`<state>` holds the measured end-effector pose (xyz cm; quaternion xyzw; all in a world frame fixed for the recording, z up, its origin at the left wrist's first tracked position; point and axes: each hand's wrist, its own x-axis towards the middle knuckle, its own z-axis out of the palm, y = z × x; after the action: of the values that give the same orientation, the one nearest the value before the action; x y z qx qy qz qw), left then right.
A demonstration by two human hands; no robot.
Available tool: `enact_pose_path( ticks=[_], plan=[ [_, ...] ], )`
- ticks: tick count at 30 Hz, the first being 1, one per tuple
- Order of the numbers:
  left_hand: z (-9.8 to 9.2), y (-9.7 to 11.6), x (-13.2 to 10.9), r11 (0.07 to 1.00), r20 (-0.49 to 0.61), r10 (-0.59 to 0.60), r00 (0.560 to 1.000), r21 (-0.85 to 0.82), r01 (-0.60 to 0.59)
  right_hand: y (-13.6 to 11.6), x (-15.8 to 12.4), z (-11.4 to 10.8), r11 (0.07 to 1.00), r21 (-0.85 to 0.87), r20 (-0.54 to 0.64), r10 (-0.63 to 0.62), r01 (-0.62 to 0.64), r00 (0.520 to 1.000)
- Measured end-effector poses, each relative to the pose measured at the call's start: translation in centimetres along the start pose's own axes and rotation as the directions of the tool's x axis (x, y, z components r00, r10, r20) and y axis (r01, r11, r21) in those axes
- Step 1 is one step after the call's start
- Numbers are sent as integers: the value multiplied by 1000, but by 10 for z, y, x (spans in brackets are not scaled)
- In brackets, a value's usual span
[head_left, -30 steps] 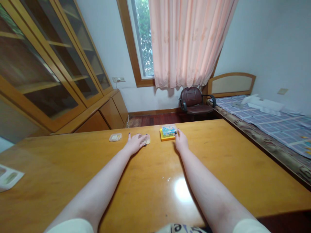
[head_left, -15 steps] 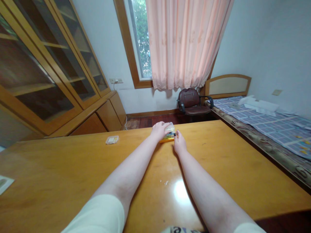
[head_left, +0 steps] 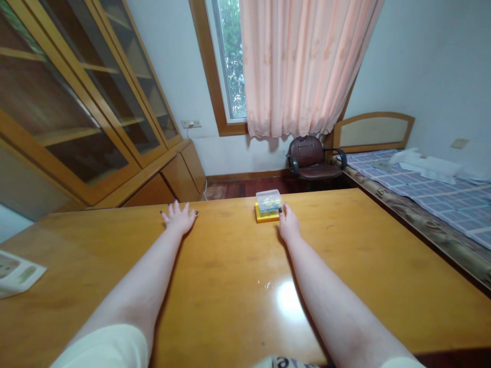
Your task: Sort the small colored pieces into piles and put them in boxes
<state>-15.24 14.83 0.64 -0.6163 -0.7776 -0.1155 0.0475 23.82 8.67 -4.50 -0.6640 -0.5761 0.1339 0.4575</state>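
A clear plastic box point(head_left: 269, 200) with a yellow-orange base point(head_left: 267, 219) sits near the far edge of the wooden table. Blurry yellow and blue contents show through its walls. My right hand point(head_left: 289, 225) is at the box's right side, thumb in front of the edge and fingers curled round it; their tips are partly hidden. Well to the left, my left hand point(head_left: 178, 220) reaches low over the tabletop with fingers spread. The small clear case seen there earlier is no longer visible, apparently covered by this hand.
The wooden table point(head_left: 215, 276) has its far edge just past the box. A white item with an oval opening point(head_left: 25, 273) lies at the left edge. Beyond stand a brown armchair point(head_left: 314, 159), a glass-door cabinet point(head_left: 132, 168) and a bed point(head_left: 433, 189) on the right.
My left hand has let go of the plastic box's top and moved left to where the small case lay, fingers now spread. My right hand stays at the box. The view has shifted slightly.
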Motion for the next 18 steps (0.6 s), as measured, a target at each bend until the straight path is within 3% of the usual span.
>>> enact_pose_path(
  ticks=[1,3,5,7,10,13,18],
  plan=[
    [2,-23,0,1000,87,13,996,4,-13,0,0,0,1000,-8,0,-3,3,1000],
    [5,-54,-4,992,131,128,983,-10,-128,-1,0,0,1000,-24,1,-3,3,1000],
    [5,-64,-11,970,141,242,960,-42,-238,-2,0,0,999,-41,2,2,-1,1000],
    [3,-59,-17,956,142,293,946,-51,-289,-4,0,-2,999,-52,8,7,-6,1000],
    [-8,-34,-21,943,89,332,939,-13,-333,-6,0,-4,998,-58,27,10,-8,1000],
    [-25,7,-19,938,-2,345,939,-23,-345,-8,-1,-6,998,-67,36,7,-5,999],
    [-57,113,-29,847,-176,494,851,-125,-517,-10,-1,-8,998,-65,35,11,-8,999]
  ],
)
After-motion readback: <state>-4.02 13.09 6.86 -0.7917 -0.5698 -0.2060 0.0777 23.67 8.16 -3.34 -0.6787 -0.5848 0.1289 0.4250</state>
